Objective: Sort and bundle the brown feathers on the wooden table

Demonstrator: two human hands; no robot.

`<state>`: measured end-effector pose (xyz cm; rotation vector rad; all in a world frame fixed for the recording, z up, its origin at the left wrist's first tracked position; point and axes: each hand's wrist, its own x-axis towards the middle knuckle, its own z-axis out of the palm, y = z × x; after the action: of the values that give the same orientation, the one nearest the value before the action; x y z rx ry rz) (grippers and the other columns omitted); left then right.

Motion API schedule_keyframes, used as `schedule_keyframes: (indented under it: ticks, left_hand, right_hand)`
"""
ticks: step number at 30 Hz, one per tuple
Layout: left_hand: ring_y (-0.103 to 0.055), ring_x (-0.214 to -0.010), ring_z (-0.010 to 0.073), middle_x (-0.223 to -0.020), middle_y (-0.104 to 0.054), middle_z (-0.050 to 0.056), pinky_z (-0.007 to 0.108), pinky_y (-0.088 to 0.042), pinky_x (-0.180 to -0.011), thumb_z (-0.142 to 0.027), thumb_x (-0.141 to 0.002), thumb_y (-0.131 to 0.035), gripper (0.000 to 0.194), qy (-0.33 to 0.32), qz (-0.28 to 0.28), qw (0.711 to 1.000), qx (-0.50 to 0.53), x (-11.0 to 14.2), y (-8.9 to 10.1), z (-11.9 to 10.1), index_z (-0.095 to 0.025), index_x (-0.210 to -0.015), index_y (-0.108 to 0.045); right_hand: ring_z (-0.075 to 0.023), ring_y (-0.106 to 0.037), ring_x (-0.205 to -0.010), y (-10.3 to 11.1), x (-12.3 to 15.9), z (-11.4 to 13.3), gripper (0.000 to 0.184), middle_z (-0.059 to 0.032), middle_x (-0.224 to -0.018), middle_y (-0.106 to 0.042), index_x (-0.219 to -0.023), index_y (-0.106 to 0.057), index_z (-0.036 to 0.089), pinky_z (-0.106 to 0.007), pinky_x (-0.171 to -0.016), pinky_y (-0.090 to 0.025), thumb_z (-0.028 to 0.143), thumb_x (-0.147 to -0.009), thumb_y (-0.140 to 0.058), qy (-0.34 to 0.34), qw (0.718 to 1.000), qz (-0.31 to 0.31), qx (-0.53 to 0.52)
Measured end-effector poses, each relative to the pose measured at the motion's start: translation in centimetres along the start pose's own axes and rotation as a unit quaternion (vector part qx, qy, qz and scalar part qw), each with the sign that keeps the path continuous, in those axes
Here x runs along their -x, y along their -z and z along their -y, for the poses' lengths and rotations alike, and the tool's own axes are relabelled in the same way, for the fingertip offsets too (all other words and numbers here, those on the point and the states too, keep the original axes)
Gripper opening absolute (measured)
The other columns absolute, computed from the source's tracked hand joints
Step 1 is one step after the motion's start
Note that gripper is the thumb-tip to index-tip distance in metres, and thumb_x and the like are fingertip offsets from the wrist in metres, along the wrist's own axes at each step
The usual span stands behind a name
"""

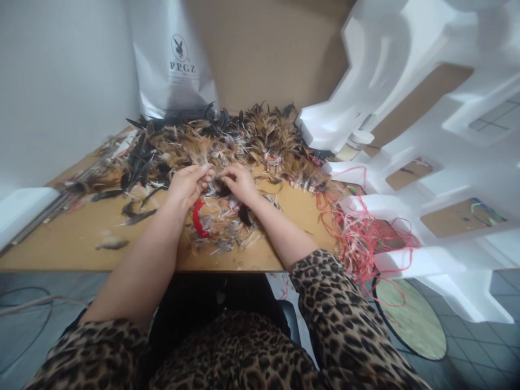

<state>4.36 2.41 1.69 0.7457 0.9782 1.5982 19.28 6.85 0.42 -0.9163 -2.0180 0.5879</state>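
Observation:
My left hand (190, 184) is closed in a pinch at the front of a big heap of feathers (182, 141). Brown feather tips (200, 154) rise from between its thumb and finger. Just to the right, my right hand (240, 185) is also pinched, its fingertips turned toward the left hand; what they hold is too small to make out. Below both hands lies a looser pile of grey and brown feathers (227, 230). A bright red curved piece (199, 218) rests on that pile's left side.
Pink strings (361, 238) tangle at the table's right edge, beside large white foam pieces (410, 200). A silver bag (174, 70) stands behind the heap. At left are thin rods (40, 216) and a white block (26, 208). One small grey feather (111, 244) lies on the table (73, 249).

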Motion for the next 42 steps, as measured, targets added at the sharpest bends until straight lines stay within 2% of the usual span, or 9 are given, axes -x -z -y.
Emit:
schedule_keyframes:
  ticks: [2, 5, 9, 16, 21, 23, 29, 32, 42]
  left_hand:
    - [-0.053, -0.047, 0.0024, -0.065, -0.064, 0.004, 0.010, -0.038, -0.041, -0.015, -0.071, -0.066, 0.007, 0.008, 0.001, 1.000, 0.009, 0.1, -0.1, -0.2, -0.008, -0.072, -0.065]
    - [-0.053, -0.047, 0.0017, -0.066, -0.064, 0.004, 0.009, -0.038, -0.041, -0.013, -0.072, -0.065, 0.005, 0.036, 0.000, 0.999, 0.024, 0.2, -0.2, -0.4, -0.008, -0.073, -0.064]
    - [-0.053, -0.047, 0.0014, -0.068, -0.065, 0.004, 0.007, -0.038, -0.040, -0.012, -0.071, -0.067, 0.006, 0.079, 0.015, 0.996, 0.032, 0.2, -0.2, -0.5, -0.009, -0.074, -0.063]
    - [-0.055, -0.050, 0.0024, -0.074, -0.067, 0.006, 0.008, -0.039, -0.041, -0.011, -0.072, -0.066, 0.004, 0.084, 0.046, 0.995, 0.022, 0.5, -0.4, -0.5, -0.009, -0.074, -0.064]
    - [-0.056, -0.051, 0.0033, -0.076, -0.068, 0.007, 0.010, -0.040, -0.042, -0.013, -0.069, -0.068, 0.009, 0.076, 0.058, 0.995, -0.003, 0.4, -0.2, -0.2, -0.008, -0.075, -0.065]
    - [-0.056, -0.051, 0.0038, -0.075, -0.068, 0.008, 0.010, -0.040, -0.042, -0.015, -0.067, -0.069, 0.010, 0.063, 0.052, 0.997, -0.015, 0.4, -0.2, -0.1, -0.008, -0.073, -0.065]
    - [-0.054, -0.048, 0.0044, -0.074, -0.069, 0.009, 0.013, -0.038, -0.041, -0.020, -0.065, -0.070, 0.012, -0.022, 0.004, 0.996, -0.091, 0.7, -0.7, -0.3, -0.009, -0.067, -0.067]
    - [-0.051, -0.043, 0.0046, -0.070, -0.069, 0.008, 0.015, -0.036, -0.040, -0.021, -0.065, -0.070, 0.012, -0.060, 0.004, 0.985, -0.161, 1.0, -0.9, -0.4, -0.010, -0.066, -0.068]
    - [-0.051, -0.042, 0.0074, -0.054, -0.064, 0.005, 0.015, -0.039, -0.043, -0.013, -0.066, -0.065, 0.005, -0.050, 0.115, 0.940, -0.318, 1.6, -0.9, -0.2, -0.012, -0.065, -0.070]
  right_hand:
    - [-0.0099, -0.051, -0.067, 0.3, -0.5, -0.2, 0.009, 0.0011, -0.072, -0.056, -0.080, -0.060, 0.015, -0.024, -0.067, -0.043, 0.021, -0.074, -0.059, -0.094, 0.979, -0.042, -0.178]
    - [-0.0059, -0.042, -0.051, 1.1, -0.8, -0.1, 0.012, 0.0060, -0.059, -0.050, -0.078, -0.054, 0.016, -0.018, -0.048, -0.035, 0.023, -0.070, -0.061, -0.214, 0.892, -0.040, -0.396]
    - [-0.0041, -0.044, -0.049, 2.2, -0.6, 0.6, 0.019, 0.0067, -0.059, -0.053, -0.077, -0.052, 0.017, -0.015, -0.043, -0.032, 0.020, -0.064, -0.067, -0.276, 0.816, -0.026, -0.508]
    - [-0.0051, -0.054, -0.055, 2.9, -0.3, 1.4, 0.025, 0.0047, -0.071, -0.062, -0.080, -0.048, 0.019, -0.015, -0.047, -0.040, 0.024, -0.066, -0.067, -0.262, 0.804, -0.017, -0.534]
    - [-0.0031, -0.047, -0.045, 2.7, -0.2, 1.4, 0.025, 0.0072, -0.063, -0.059, -0.079, -0.044, 0.019, -0.013, -0.040, -0.032, 0.023, -0.065, -0.065, -0.263, 0.767, 0.030, -0.585]
    - [-0.0023, -0.043, -0.042, 2.8, -0.2, 1.2, 0.025, 0.0081, -0.058, -0.055, -0.077, -0.044, 0.019, -0.013, -0.040, -0.031, 0.023, -0.065, -0.065, -0.257, 0.779, 0.056, -0.569]
    - [-0.0034, -0.040, -0.037, 3.7, 0.0, 0.6, 0.016, 0.0042, -0.051, -0.056, -0.071, -0.052, 0.014, -0.015, -0.036, -0.027, 0.019, -0.061, -0.064, -0.248, 0.864, 0.189, -0.396]
    - [-0.0044, -0.039, -0.035, 4.1, 0.1, 0.6, 0.009, 0.0045, -0.045, -0.054, -0.067, -0.055, 0.012, -0.016, -0.035, -0.025, 0.014, -0.061, -0.061, -0.242, 0.899, 0.199, -0.307]
    - [-0.0038, -0.037, -0.041, 4.5, 0.3, 0.4, 0.010, 0.0064, -0.046, -0.047, -0.064, -0.060, 0.011, -0.017, -0.043, -0.027, 0.013, -0.058, -0.053, -0.176, 0.947, 0.242, -0.115]
